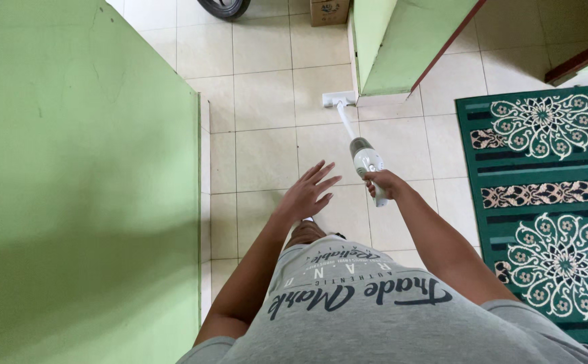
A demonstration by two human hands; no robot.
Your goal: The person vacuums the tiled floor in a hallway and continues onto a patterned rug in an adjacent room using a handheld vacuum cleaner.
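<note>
My right hand grips the white stick vacuum at its handle; it looks light and stiff. My left hand hovers beside, fingers spread, empty.

Green wall fills left side. Cream tiled floor runs up centre. Green patterned rug at right — white floral medallions. Dark wheel and cardboard box at top edge — both partly cut off.

Glossy white plastic vacuum, smooth glazed floor tiles, woven patterned rug
</note>
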